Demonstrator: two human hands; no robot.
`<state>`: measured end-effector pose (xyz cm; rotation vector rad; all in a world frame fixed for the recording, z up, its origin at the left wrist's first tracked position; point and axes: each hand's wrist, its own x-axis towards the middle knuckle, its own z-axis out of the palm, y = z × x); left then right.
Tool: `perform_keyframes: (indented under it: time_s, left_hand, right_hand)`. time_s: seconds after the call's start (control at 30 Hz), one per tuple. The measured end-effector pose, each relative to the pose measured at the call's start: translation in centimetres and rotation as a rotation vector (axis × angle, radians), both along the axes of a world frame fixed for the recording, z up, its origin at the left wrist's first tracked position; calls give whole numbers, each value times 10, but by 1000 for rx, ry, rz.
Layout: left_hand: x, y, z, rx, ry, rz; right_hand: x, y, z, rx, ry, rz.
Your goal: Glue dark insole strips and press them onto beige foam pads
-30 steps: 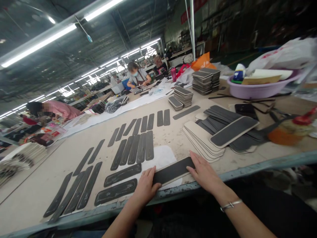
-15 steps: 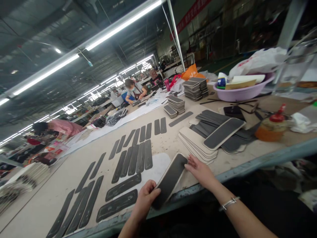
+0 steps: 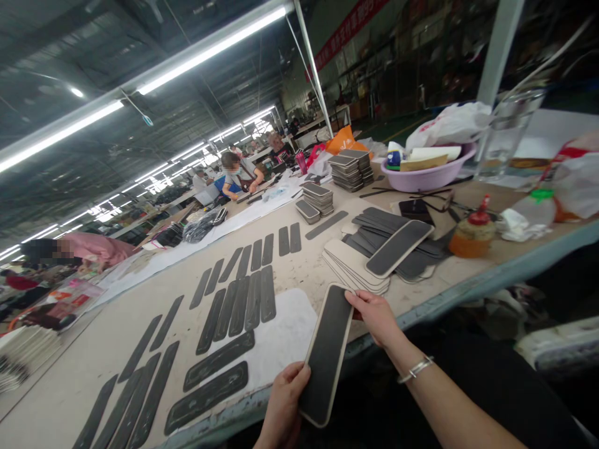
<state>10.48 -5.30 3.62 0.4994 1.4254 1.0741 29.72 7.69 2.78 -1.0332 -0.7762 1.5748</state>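
Factory floor, long workbench [image 3: 299, 274], stacked pads [image 3: 350, 169], strip lights [image 3: 140, 87], co-workers [image 3: 236, 169]

Counter: long beige top [image 3: 304, 271] with a pale-blue front edge.
Near end: dark strips [image 3: 243, 299] lying flat in rows, with a white sheet [image 3: 287, 327] against them.
Middle: fan of pads [image 3: 355, 268], beige-edged, and 1 dark-faced pad [image 3: 397, 248] lying across the dark pieces behind it.
Farther back: stacked pads [image 3: 317, 198] in several piles.
Right end: lilac basin [image 3: 421, 179], black phone [image 3: 415, 211], orange bottle [image 3: 470, 237], glass [image 3: 505, 134].
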Motion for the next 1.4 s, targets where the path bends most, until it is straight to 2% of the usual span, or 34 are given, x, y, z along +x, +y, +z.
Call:
perform_keyframes:
  time_s: [0.2, 0.33, 0.4, 0.5, 0.6, 0.73, 0.83, 0.9, 0.97, 1.03, 1.17, 1.3, 1.4]
  left_hand:
    - [3, 1, -20, -6, -12, 39]
    - [3, 9, -28, -16, -41, -6]
    - [7, 19, -22, -1, -47, -33]
    - [21, 40, 0, 74, -23, -52]
    - [45, 75, 26, 178, -4, -61]
    - [86, 142, 42, 315, 38, -134]
    - [123, 197, 40, 438, 290, -291]
    - [148, 229, 34, 494, 492, -377]
    - [168, 255, 26, 504, 621, -408]
    - [178, 272, 18, 508, 742, -410]
    - [167, 275, 5, 546, 1013, -440]
    - [135, 251, -5, 565, 1201, -492]
    - [118, 239, -13, 616, 1293, -582]
  right_hand:
    - [3, 1, 0, 9, -17, -39]
    - [5, 0, 9, 10, 5, -16]
    - [7, -1, 17, 16, 33, 17]
    - [12, -3, 32, 76, 99, 71]
    - [24, -1, 45, 167, 135, 37]
    - [51, 12, 47, 222, 57, -194]
    - [76, 25, 37, 273, -81, -385]
    - [91, 31, 31, 294, -264, -496]
    - [100, 33, 27, 284, -459, -591]
    - [104, 34, 26, 293, -575, -627]
    - [103, 31, 30, 377, -695, -566]
    - [105, 28, 40, 426, -747, -567]
    - [108, 26, 45, 448, -735, -576]
